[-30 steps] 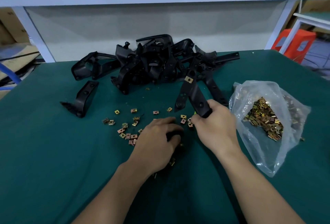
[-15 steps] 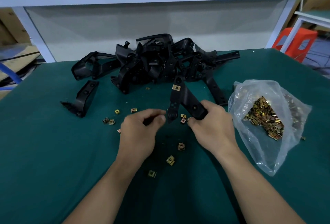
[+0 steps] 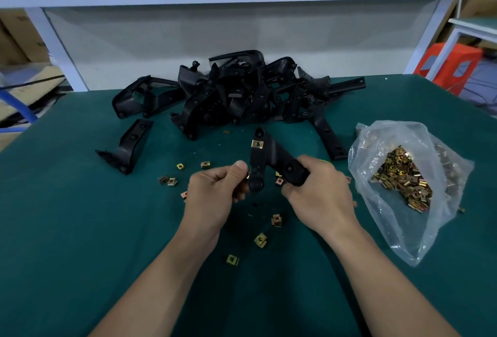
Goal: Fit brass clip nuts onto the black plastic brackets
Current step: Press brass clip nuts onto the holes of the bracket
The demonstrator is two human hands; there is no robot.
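Note:
My right hand point(image 3: 320, 196) grips one arm of a black V-shaped plastic bracket point(image 3: 271, 159) held just above the green table. One brass clip nut point(image 3: 256, 144) sits on the bracket's other arm near its top. My left hand point(image 3: 215, 191) pinches a second brass clip nut point(image 3: 247, 175) between thumb and fingers against the edge of that arm, lower down; the nut is mostly hidden. Loose brass clip nuts point(image 3: 261, 240) lie scattered on the table around and below both hands.
A pile of black brackets point(image 3: 236, 94) fills the back middle of the green table point(image 3: 67, 229). One single bracket point(image 3: 129, 145) lies apart at the left. An open clear plastic bag point(image 3: 403, 183) of brass nuts sits at the right. An orange stool point(image 3: 446, 65) stands beyond the table.
My left hand rose from the loose nuts on the table with a nut and moved to the bracket. My right hand turned the bracket and brought it nearer to me.

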